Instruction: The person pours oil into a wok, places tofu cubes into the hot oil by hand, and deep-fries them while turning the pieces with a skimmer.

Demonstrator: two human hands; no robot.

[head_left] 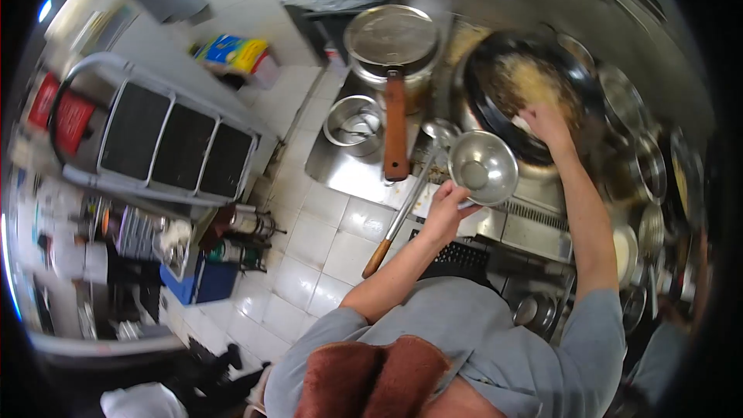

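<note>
My left hand (446, 213) grips the near rim of a small steel bowl (483, 168), which looks empty inside. Over the large dark wok (487, 101), my right hand (544, 122) has its fingers closed together, with something pale beside the fingertips that I cannot make out. Yellowish food (530, 81) lies in dark bubbling liquid in the wok. A long ladle with a wooden handle (377, 258) rests left of the bowl.
A covered pot (391, 35) has a brown-handled pan on it. Near it stands a steel pot (354, 125). Pans and bowls line the right side. A step ladder (179, 135) stands left. People are partly visible at the lower left and lower right.
</note>
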